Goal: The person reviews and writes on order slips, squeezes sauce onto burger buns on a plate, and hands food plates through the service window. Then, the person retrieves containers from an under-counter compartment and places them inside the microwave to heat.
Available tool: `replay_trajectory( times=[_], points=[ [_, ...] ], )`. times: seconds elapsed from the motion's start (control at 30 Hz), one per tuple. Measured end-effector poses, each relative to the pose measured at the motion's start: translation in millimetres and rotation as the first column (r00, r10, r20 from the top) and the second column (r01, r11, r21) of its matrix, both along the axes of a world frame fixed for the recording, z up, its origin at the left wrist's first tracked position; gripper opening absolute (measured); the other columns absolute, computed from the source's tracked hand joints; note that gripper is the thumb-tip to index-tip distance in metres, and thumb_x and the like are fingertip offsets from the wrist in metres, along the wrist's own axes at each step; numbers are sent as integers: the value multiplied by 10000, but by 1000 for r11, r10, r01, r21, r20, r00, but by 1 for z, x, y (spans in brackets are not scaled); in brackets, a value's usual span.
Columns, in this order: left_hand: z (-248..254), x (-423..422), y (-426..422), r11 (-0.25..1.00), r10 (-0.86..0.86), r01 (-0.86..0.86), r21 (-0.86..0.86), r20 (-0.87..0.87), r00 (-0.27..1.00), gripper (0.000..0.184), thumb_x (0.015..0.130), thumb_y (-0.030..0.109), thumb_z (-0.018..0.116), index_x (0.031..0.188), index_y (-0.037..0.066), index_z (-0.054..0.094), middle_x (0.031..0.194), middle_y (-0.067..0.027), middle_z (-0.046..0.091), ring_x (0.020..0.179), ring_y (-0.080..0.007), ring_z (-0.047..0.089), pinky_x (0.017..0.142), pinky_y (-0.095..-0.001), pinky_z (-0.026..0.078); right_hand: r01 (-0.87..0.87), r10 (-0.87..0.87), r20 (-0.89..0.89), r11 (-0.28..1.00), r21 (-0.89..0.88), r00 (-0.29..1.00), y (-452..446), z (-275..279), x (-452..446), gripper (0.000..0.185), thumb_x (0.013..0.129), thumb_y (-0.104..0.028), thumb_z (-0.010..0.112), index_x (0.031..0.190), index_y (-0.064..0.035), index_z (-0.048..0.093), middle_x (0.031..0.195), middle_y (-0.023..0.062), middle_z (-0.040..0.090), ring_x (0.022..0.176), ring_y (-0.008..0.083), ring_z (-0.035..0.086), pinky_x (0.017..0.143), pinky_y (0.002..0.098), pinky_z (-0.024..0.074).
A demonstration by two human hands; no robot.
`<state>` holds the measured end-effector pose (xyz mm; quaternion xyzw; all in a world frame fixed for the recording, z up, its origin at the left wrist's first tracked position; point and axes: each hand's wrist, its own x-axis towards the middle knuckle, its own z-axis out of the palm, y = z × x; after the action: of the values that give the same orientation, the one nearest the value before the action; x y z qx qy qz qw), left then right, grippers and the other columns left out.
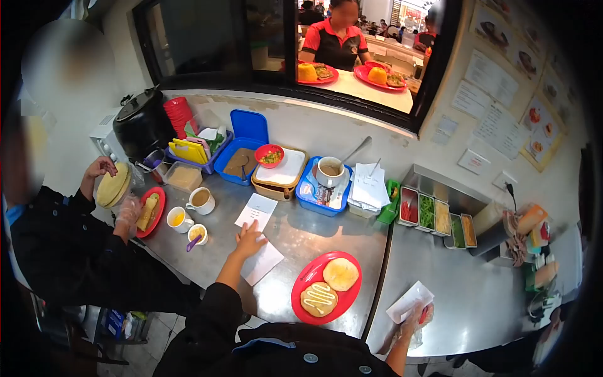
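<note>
My left hand [251, 240] lies on white paper slips [262, 261] on the steel counter, its fingers spread over them. At the right, my right hand [414, 319], in a clear plastic glove, is closed around something small and red, beside a folded white paper [410, 301]. Between my hands a red oval plate [344, 304] holds two bun halves. The lower bun half [319, 299] has a patty-like layer with zigzag white sauce; the upper half [341, 274] is plain.
A co-worker's gloved hand [130, 210] is at a red plate [161, 200] on the left. Mugs [201, 200], blue tubs [240, 157], and topping trays [426, 210] line the counter. A person [339, 38] stands beyond the window.
</note>
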<state>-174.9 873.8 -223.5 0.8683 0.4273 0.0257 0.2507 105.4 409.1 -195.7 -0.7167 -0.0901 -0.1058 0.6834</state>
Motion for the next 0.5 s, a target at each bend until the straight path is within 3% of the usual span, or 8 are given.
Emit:
replay_trajectory(
  times=[0.1, 0.17, 0.2, 0.3, 0.33, 0.4, 0.47, 0.5],
  points=[
    [24, 9, -5, 997, 79, -79, -21, -6, 997, 423, 786, 419, 596, 1061, 98, 625, 1450, -139, 184, 1330, -392, 78, 962, -674, 97, -28, 29, -8, 999, 43, 1000, 9, 12, -3, 142, 825, -122, 558, 909, -8, 557, 821, 24, 533, 752, 113, 470, 680, 263, 404],
    [31, 14, -15, 992, 127, -128, 18, 33, 991, 414, 806, 394, 580, 1055, 65, 618, 1412, -169, 250, 1312, -384, 149, 977, -626, 168, 18, -8, -70, 990, 139, 998, 12, 14, -6, 146, 830, -122, 560, 921, -8, 553, 823, 16, 536, 750, 111, 471, 684, 259, 404],
    [36, 18, -16, 993, 89, -98, 65, 126, 988, 375, 833, 312, 565, 1094, 43, 563, 1299, -205, 397, 1211, -373, 362, 946, -520, 310, 0, 8, -65, 992, 128, 998, 9, 11, -4, 150, 835, -115, 559, 937, -4, 552, 833, 18, 541, 749, 110, 478, 680, 251, 409],
    [88, 55, -35, 986, 98, -58, -159, 254, 962, 360, 849, 233, 549, 1148, 44, 482, 1168, -231, 494, 1041, -384, 513, 855, -437, 401, 23, 7, -138, 976, 216, 990, 14, 15, -6, 139, 833, -97, 557, 934, -2, 554, 830, 21, 546, 741, 107, 485, 670, 242, 413],
    [96, 72, -37, 989, 16, 30, -148, 300, 954, 390, 837, 146, 557, 1183, 53, 403, 1096, -245, 523, 991, -403, 537, 823, -419, 422, 22, 5, -142, 982, 189, 990, 11, 12, -3, 122, 824, -86, 565, 915, -4, 559, 811, 23, 549, 719, 103, 488, 651, 236, 416],
    [120, 113, -55, 991, -118, 127, 35, 657, 744, 402, 811, 95, 584, 1167, 62, 399, 1111, -218, 523, 1052, -406, 503, 841, -405, 418, 57, -37, -140, 988, 142, 989, 7, 7, 0, 116, 820, -88, 571, 900, -4, 559, 798, 21, 546, 708, 102, 486, 641, 236, 415],
    [150, 156, -61, 982, -149, 185, 29, 716, 682, 450, 796, 55, 593, 1187, 75, 369, 1122, -185, 528, 1068, -375, 516, 850, -373, 418, 80, -67, -121, 991, 105, 990, 11, 13, -1, 111, 813, -99, 582, 869, -7, 560, 773, 20, 538, 687, 101, 480, 619, 237, 413],
    [156, 177, -62, 975, -126, 220, -15, 783, 609, 382, 797, 63, 600, 1148, 62, 451, 1057, -137, 571, 1009, -288, 562, 828, -331, 429, 90, -76, -128, 991, 102, 989, 13, 19, -3, 111, 813, -99, 582, 869, -7, 560, 773, 20, 538, 687, 101, 480, 619, 237, 413]
  ],
)
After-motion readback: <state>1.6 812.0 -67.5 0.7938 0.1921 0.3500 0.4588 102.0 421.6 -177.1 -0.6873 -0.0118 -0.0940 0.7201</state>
